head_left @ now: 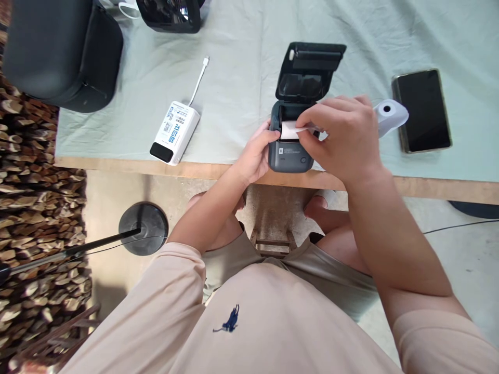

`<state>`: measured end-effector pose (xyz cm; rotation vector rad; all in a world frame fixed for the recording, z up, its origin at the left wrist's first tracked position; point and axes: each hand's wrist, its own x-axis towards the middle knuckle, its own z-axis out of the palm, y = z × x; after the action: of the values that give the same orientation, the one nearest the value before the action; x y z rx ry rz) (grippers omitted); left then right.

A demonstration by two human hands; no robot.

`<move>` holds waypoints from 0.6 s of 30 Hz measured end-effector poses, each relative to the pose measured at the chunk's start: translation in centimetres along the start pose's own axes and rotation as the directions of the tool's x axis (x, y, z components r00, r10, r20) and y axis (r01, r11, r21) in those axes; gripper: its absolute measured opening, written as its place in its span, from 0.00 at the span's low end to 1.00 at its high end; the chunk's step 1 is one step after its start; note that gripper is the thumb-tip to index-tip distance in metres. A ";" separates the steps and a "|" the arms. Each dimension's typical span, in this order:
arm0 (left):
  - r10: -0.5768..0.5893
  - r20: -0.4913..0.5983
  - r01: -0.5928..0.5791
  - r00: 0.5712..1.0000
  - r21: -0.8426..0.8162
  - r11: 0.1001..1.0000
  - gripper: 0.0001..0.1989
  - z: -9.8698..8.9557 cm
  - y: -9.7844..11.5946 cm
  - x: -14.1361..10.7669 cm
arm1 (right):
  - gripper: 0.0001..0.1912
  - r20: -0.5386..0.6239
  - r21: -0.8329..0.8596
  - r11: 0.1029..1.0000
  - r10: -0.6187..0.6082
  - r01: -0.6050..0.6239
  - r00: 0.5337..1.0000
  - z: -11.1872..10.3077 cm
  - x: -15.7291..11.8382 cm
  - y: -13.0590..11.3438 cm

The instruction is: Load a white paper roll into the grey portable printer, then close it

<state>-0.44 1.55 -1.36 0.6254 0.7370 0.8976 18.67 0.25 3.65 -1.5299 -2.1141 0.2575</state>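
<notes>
A small dark grey label printer (291, 160) stands near the table's front edge, its lid (302, 85) tipped up and back. Inside its bay lies a white paper roll (289, 130). My left hand (255, 153) grips the printer's left side, thumb on the rim by the bay. Over the bay's right part, my right hand (346, 132) pinches the loose end of the roll's paper between thumb and forefinger. That hand hides part of the bay. Just beyond it, a white roll-like thing with a dark hole (393, 115) lies on the cloth.
A phone (424, 110) lies at the right. To the left are a white power bank (175, 130) with a short cable (199, 78), a black case (64, 57) and a dark glossy device (169, 13). A pale green cloth (237, 62) covers the table.
</notes>
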 end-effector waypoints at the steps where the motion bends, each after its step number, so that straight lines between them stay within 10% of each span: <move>1: 0.002 0.008 -0.002 1.000 -0.016 1.000 0.16 0.0 0.1 0.1 | 0.08 0.005 0.017 1.000 -0.020 0.020 1.000 0.1 -0.1 -0.1; 10: 0.020 -0.030 -0.019 0.999 0.022 1.000 0.23 -0.2 0.3 -0.2 | 0.13 -0.086 0.169 0.975 -0.133 0.146 0.987 1.2 -0.9 0.0; 18: -0.013 0.011 0.011 1.000 0.173 0.985 0.38 -0.7 -0.1 -0.1 | 0.11 -0.407 0.320 0.947 0.152 -0.015 0.901 1.1 -0.3 2.1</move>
<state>-1.02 1.52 -1.83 0.7786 0.8123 0.8231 19.91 0.87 1.72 -1.3462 -1.5808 0.2445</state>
